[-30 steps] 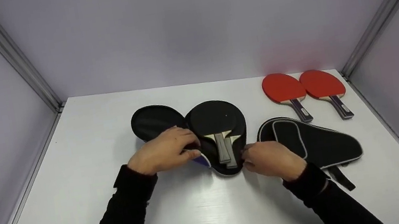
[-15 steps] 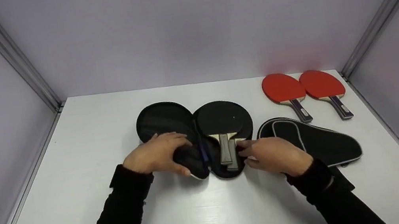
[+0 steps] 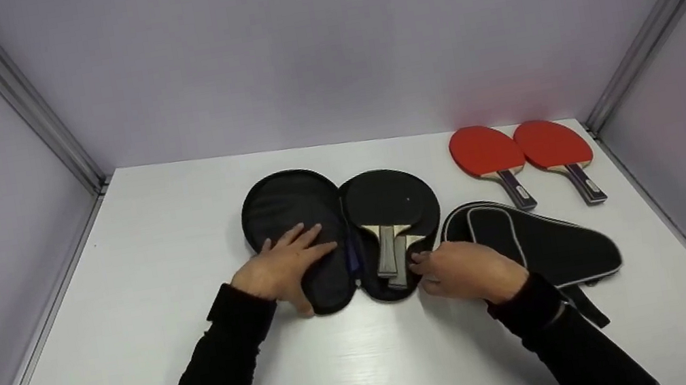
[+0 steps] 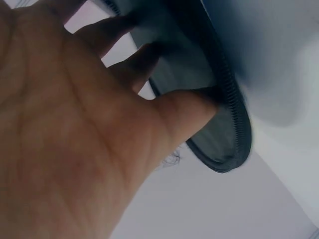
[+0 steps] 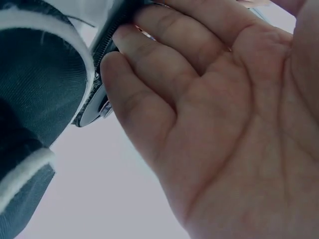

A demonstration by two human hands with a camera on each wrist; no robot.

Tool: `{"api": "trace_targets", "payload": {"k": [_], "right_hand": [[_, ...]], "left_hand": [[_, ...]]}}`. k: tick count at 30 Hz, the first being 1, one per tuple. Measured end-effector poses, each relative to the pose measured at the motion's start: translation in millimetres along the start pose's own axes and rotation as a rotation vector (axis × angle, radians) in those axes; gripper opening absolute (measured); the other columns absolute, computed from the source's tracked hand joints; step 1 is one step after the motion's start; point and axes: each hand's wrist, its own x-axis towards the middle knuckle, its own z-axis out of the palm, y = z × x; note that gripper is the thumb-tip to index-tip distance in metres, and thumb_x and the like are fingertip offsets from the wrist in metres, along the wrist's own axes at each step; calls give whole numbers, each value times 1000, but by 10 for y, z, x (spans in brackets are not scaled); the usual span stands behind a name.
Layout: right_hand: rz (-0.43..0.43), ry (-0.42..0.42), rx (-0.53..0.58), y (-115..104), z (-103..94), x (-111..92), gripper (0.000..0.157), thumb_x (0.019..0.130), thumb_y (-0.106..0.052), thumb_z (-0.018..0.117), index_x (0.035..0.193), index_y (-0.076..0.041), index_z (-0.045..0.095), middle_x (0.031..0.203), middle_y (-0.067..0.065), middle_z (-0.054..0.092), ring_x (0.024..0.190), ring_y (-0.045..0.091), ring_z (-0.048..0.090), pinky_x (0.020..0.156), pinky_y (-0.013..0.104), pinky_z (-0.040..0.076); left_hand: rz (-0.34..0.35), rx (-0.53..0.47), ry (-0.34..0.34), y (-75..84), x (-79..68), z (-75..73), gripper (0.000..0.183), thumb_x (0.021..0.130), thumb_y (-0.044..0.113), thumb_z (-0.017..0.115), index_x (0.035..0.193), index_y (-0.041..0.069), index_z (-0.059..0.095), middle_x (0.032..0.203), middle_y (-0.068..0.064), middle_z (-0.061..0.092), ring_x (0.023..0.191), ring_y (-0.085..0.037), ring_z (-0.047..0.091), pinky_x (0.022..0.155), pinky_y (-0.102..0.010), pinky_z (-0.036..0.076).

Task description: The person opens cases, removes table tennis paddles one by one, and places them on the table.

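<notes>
A black zippered table tennis paddle case (image 3: 290,204) lies unfolded on the white table. My left hand (image 3: 286,267) rests on its left half with fingers spread; in the left wrist view, the thumb (image 4: 184,112) reaches the zipper edge. Two black-faced table tennis paddles (image 3: 382,200) lie overlapped in the right half, their grey handles (image 3: 387,251) towards me. At that half's right rim is my right hand (image 3: 469,269), its fingertips beside the handles. The right wrist view shows its fingers (image 5: 149,59) fairly straight against the zipper edge.
To the right lies another black paddle case (image 3: 558,248) with white piping and a strap (image 3: 587,305). Two red paddles (image 3: 487,149) with dark handles lie at the back right. Pale walls enclose the table (image 3: 152,250) at the back and sides.
The case's left half has opened out flatter, and the whole case has shifted slightly right. My left hand has gone from holding its edge to resting spread on it; the right hand stays near the rim.
</notes>
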Motion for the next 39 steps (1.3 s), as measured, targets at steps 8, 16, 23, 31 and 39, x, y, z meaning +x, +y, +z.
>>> {"api": "trace_targets", "payload": {"k": [8,16,23,31,39], "right_hand": [[3,-12,-10,16,-4,0,14,105,-15,73,105,-6,83,89,11,80,65,25,66,68,49,64],[4,-7,2,9,-12,0,14,103,-13,73,101,-5,84,88,10,80,63,22,62,63,46,61],[10,12,35,31,-12,6,10,102,-13,75,92,-11,75,78,5,70,65,20,62,65,44,60],[55,-53,39,45,-11,15,8,106,-18,78,106,-10,82,91,8,81,76,26,73,74,47,65],[43,-25,40,53,-10,0,7,105,-15,77,101,-10,80,83,8,77,69,22,67,68,44,59]], "left_hand": [[-7,6,30,59,-17,-25,97,98,43,97,180,18,50,196,-14,30,185,-43,22,147,-74,27],[56,320,254,347,-7,3,69,109,50,83,166,13,67,177,-14,62,163,-38,62,132,-55,57],[212,458,362,650,122,195,68,110,51,82,169,20,65,177,-7,63,161,-28,65,131,-46,58],[241,553,378,805,255,446,67,111,59,77,170,31,63,180,-1,60,155,-23,71,121,-41,65],[300,561,473,878,330,576,54,116,55,71,162,26,73,173,1,67,121,-15,84,88,-33,72]]}}
